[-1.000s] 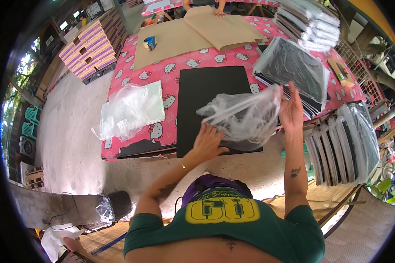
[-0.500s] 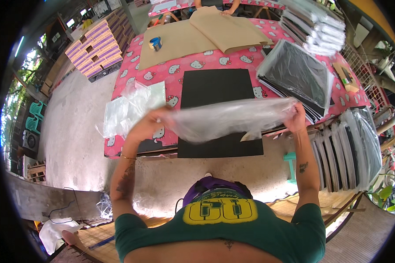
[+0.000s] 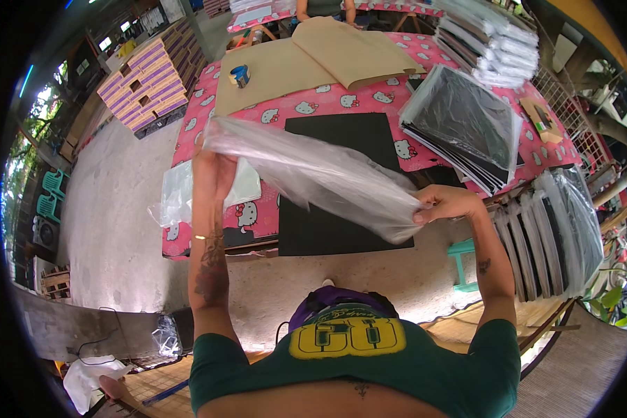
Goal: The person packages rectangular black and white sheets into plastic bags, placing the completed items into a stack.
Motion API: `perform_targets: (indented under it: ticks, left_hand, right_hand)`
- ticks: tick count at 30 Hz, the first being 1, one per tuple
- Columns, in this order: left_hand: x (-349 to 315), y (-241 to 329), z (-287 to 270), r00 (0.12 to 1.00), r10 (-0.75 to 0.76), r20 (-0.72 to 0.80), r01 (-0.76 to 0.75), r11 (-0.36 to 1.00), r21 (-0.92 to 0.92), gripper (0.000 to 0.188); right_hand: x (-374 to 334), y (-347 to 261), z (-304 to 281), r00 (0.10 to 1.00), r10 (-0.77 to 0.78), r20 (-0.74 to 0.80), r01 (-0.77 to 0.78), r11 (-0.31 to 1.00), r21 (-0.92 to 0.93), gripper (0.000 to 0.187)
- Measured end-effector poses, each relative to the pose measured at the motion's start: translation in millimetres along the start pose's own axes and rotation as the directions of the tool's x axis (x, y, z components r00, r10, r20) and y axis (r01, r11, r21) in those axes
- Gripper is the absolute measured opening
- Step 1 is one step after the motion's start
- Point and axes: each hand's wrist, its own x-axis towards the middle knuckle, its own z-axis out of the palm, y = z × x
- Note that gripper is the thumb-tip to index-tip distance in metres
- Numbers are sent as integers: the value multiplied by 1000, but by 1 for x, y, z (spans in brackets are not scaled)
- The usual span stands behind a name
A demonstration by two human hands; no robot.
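A clear plastic bag [image 3: 313, 167] is stretched slantwise between my hands, above a black board [image 3: 341, 136]. My left hand [image 3: 216, 167] is raised at the bag's far left end, with its fingers partly behind the plastic. Lower and nearer to me, my right hand [image 3: 447, 204] pinches the other end between thumb and fingers. The black board lies on the pink patterned tablecloth [image 3: 258, 216] and juts past the table's near edge. Beside my left forearm is a pile of clear plastic bags [image 3: 177, 195].
Plastic-covered black boards [image 3: 460, 111] are stacked at the right. Brown paper [image 3: 275, 73] with a blue tape roll [image 3: 240, 75] covers the far side. More wrapped boards [image 3: 547, 237] stand beside a green stool [image 3: 462, 265]. A person [image 3: 325, 8] is at the back.
My left hand has moved up and away, while my right hand has come nearer and inward. The plastic bag has swung from nearly level to a slant.
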Motion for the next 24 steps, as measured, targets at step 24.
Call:
perform_targets:
  ticks: [24]
  left_hand:
    - [-172,-88,-75,697,-655,293,710,687,-152,51]
  right_hand:
    - [-27,144,184,966,38,-255,233,294,927,45]
